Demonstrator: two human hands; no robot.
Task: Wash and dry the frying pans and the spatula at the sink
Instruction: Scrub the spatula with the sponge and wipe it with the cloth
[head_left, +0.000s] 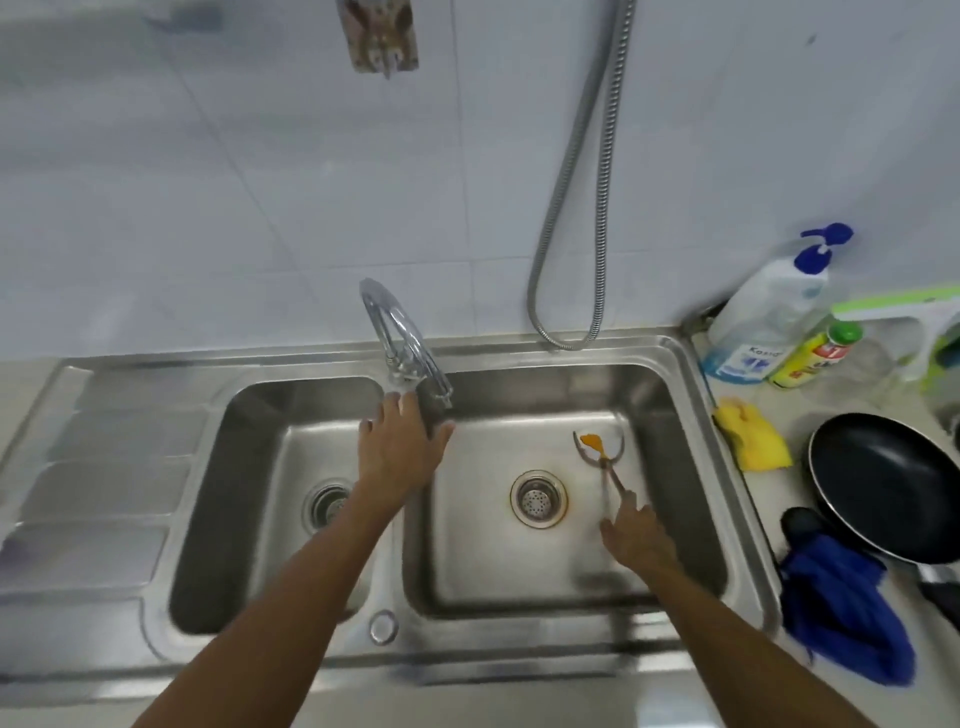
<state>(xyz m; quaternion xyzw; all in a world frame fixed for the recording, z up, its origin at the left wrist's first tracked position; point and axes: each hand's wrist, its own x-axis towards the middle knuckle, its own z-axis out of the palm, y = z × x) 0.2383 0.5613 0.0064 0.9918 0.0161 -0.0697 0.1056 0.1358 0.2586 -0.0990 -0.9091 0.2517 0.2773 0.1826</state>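
My left hand (397, 447) reaches up to the chrome tap (402, 338) with straight fingers touching its base above the divider of the double steel sink (691, 415). My right hand (636, 535) is down in the right basin and grips the handle end of the spatula (600, 452), a thin utensil with an orange-stained head lying on the basin floor. A black frying pan (883, 483) rests on the counter to the right of the sink. No water is visibly running.
A yellow cloth (753, 434) and a blue cloth (841, 603) lie on the right counter. A soap pump bottle (763, 322), a yellow-green bottle (813, 356) and a green-white squeegee (914, 312) stand behind. A metal hose (576, 208) hangs on the wall. The drainboard (93, 467) is on the left.
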